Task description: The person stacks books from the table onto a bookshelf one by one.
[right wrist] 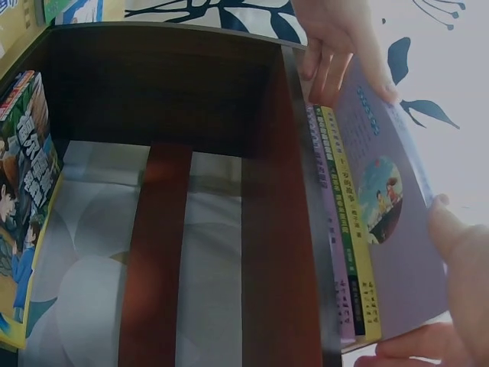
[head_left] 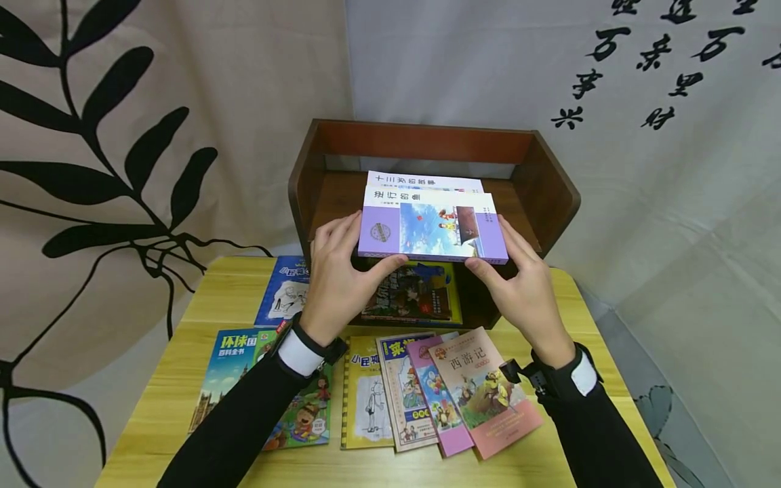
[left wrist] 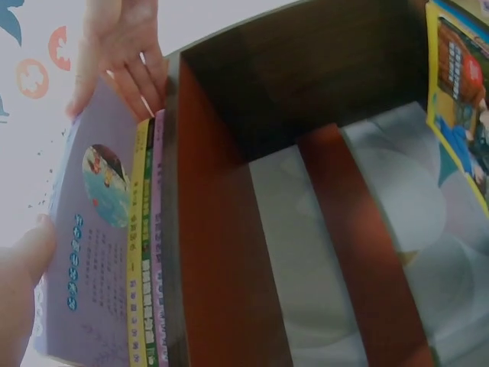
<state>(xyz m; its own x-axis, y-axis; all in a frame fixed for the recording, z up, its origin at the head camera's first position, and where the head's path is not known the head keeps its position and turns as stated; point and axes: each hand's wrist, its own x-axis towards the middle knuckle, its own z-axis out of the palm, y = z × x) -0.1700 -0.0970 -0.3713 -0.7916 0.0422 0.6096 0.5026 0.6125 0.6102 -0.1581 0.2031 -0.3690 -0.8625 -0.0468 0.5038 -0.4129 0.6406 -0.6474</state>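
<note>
A purple-and-white picture book [head_left: 433, 224] is held by its two ends over the wooden bookshelf. My left hand [head_left: 344, 274] grips its left end, thumb along the near edge; my right hand [head_left: 525, 291] grips the right end likewise. Another white-topped book [head_left: 425, 180] shows just behind it. Seen from the left wrist, the held book's purple back cover [left wrist: 99, 229] lies against several thin books with a yellow spine [left wrist: 137, 245], a green one and a purple one, beside the shelf board. Some of my fingertips are hidden behind the books.
The brown wooden bookshelf [head_left: 543, 176] stands at the table's back, a dark yellow-edged comic [head_left: 415, 295] in its lower part. On the table [head_left: 183, 379] lie a pink book [head_left: 488, 393], a yellow spiral-bound book [head_left: 368, 400], a city-cover book [head_left: 226, 373] and a blue book [head_left: 283, 291].
</note>
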